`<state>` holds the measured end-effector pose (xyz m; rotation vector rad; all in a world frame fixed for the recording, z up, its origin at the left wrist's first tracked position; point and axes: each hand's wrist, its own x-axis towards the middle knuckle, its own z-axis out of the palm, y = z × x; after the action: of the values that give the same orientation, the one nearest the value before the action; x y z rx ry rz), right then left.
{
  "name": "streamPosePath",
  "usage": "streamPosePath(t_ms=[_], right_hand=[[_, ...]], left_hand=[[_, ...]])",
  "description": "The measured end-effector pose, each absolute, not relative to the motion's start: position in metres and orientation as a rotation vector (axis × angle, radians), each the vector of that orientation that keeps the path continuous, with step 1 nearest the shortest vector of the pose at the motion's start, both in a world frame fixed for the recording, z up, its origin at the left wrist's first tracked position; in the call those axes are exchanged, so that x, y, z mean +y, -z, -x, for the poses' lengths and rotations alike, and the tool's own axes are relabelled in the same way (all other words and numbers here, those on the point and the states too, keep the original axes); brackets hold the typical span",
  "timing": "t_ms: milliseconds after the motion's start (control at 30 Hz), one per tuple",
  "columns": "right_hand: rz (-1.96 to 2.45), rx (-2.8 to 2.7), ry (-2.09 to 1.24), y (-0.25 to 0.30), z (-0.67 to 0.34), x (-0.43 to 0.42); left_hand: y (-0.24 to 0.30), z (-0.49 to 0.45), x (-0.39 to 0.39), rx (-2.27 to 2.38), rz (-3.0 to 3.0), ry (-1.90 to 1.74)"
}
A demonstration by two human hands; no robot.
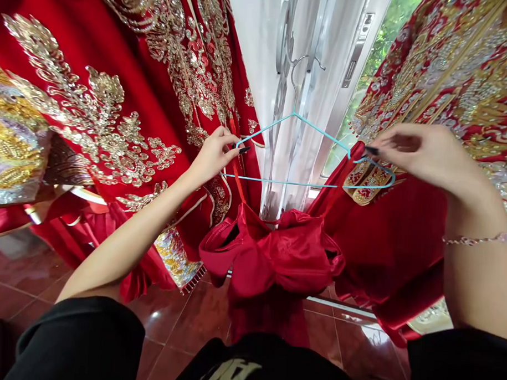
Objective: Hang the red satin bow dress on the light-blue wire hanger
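Note:
A light blue wire hanger (287,182) is in the middle of the view, its hook (297,69) overlapping a metal rack. From it a red satin dress (272,251) hangs by thin straps. My left hand (215,155) pinches the dress's left strap (236,175) at that end of the hanger, thumb against fingers. At the other end, my right hand (425,154) is closed with its fingertips on the right strap (354,152), beside a notch in the wire. Folds partly hide the inside of the bodice.
Red garments with gold embroidery (110,129) hang close on the left. Another heavily beaded red garment (457,69) is on the right. Behind the hanger are a white curtain (254,40) and a door frame (353,66). Reddish tiles (203,316) cover the floor.

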<state>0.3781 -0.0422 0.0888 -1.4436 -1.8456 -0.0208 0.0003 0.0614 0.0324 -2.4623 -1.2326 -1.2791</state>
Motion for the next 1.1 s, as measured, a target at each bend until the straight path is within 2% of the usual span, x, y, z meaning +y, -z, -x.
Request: streamPosePath(t_ms=[167, 267, 367, 433, 567, 700, 900, 967, 1100], right_hand=[[1.076, -1.655, 0.146, -0.033, -0.388, -0.066], [0.987, -1.481, 0.126, 0.033, -0.381, -0.087], [1.128, -1.251, 0.150, 0.100, -0.373, -0.101], [1.318, -1.200, -0.043, 0.139, -0.371, -0.105], [1.751, -1.455, -0.137, 0.185, -0.374, -0.102], [1.856, -1.575, -0.039, 0.188, -0.377, -0.099], [1.858, -1.328, -0.003, 0.152, -0.369, -0.104], [1.757, -1.176, -0.186, 0.142, -0.362, -0.106], [1.309, -0.862, -0.796, 0.131, -0.346, -0.112]], left_hand=[[0.002, 0.009, 0.015, -1.141, 2.088, 1.473], [0.041, 0.025, -0.021, -1.081, 2.259, 1.384], [0.080, 0.042, -0.049, -1.171, 2.752, 1.088], [0.098, 0.050, -0.061, -1.294, 2.951, 0.961], [0.111, 0.059, -0.072, -1.482, 3.042, 1.042], [0.107, 0.061, -0.079, -1.491, 3.088, 1.245], [0.103, 0.072, -0.085, -1.526, 3.059, 1.207], [0.101, 0.079, -0.084, -1.525, 3.070, 1.191], [0.099, 0.087, -0.079, -1.650, 3.136, 1.277]])
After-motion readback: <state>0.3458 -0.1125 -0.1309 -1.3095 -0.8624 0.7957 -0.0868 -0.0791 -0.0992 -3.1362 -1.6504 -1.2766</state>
